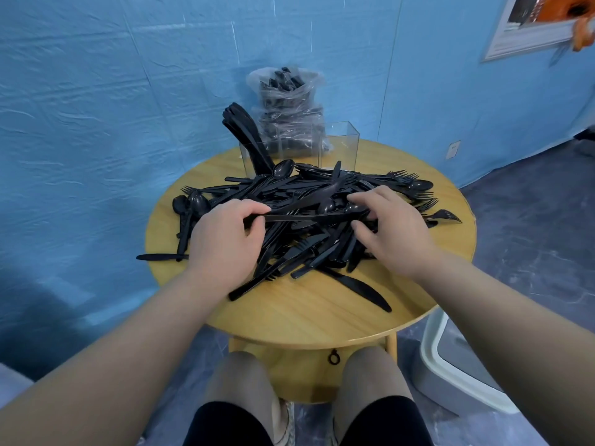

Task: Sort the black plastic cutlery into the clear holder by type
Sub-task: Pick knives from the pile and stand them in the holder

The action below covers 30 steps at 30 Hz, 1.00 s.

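Note:
A big heap of black plastic cutlery point(309, 217), with forks, spoons and knives mixed, covers the round wooden table point(309, 313). Behind it stands the clear holder point(341, 146); several black knives point(248, 133) lean out of its left compartment, while the right compartment looks empty. My left hand point(225, 239) pinches a black knife point(299, 217) that lies across the top of the heap. My right hand point(389, 230) rests on the heap's right side, its curled fingers around the other end of that knife.
A clear plastic bag point(288, 101) full of black cutlery stands behind the holder against the blue wall. Single knives lie near the front edge point(363, 292) and the left edge point(157, 257). A white chair point(450, 365) is at the right. My knees sit under the table.

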Tool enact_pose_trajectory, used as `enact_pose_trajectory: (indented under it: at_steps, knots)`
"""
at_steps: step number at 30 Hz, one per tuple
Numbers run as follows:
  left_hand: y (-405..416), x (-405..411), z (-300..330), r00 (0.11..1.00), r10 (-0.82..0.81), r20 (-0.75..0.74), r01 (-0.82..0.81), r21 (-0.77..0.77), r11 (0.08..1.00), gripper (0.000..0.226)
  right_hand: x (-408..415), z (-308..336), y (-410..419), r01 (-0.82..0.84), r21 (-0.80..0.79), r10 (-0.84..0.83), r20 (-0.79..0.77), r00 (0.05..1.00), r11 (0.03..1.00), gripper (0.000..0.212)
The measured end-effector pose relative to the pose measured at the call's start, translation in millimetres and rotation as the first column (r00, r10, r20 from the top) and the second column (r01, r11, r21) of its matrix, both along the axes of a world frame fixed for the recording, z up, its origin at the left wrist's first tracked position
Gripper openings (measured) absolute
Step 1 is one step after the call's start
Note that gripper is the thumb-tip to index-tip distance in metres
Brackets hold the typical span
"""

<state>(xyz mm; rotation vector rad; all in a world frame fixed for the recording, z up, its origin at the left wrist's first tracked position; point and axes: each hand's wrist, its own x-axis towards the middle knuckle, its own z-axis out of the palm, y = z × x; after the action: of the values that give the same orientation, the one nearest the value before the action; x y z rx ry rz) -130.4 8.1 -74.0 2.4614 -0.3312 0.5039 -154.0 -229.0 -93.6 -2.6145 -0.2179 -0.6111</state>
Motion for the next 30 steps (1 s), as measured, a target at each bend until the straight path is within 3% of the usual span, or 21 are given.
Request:
enact_pose_trajectory:
  at_steps: [4, 11, 15, 19, 24, 30]
  knots:
    - [0.2, -8.4, 1.0, 0.993, -0.097, 0.068, 0.097, 0.001, 0.995, 0.024, -10.3, 6.9, 8.6, -0.057, 0.106, 0.057, -0.002, 0.998, 0.993, 0.065]
    - [10.2, -20.9, -3.8, 0.986, -0.165, 0.025, 0.166, -0.011, 0.986, 0.031, -22.2, 16.7, 15.0, -0.142, 0.170, 0.134, 0.059, 0.989, 0.975, 0.074]
    - [21.7, -31.6, -11.1, 0.996, -0.087, -0.032, 0.090, 0.116, 0.989, 0.037, -31.4, 12.0, 14.2, -0.107, 0.074, 0.102, 0.067, 0.992, 0.992, 0.055]
    - [29.1, -41.0, -23.7, 0.990, 0.031, -0.139, -0.003, 0.195, 0.981, 0.031, -43.5, 1.9, 10.4, -0.042, 0.020, 0.042, 0.004, 0.999, 0.999, 0.022]
    - [29.7, -47.8, -36.8, 0.985, 0.001, -0.175, 0.029, 0.170, 0.985, 0.028, -55.3, -2.5, 6.2, -0.172, -0.153, 0.118, -0.313, 0.942, 0.973, 0.028]
    - [32.3, -51.3, -37.6, 0.994, 0.004, -0.109, 0.001, 0.047, 0.999, 0.030, -57.5, -2.2, 10.0, -0.198, -0.314, 0.096, -0.314, 0.945, 0.929, 0.019]
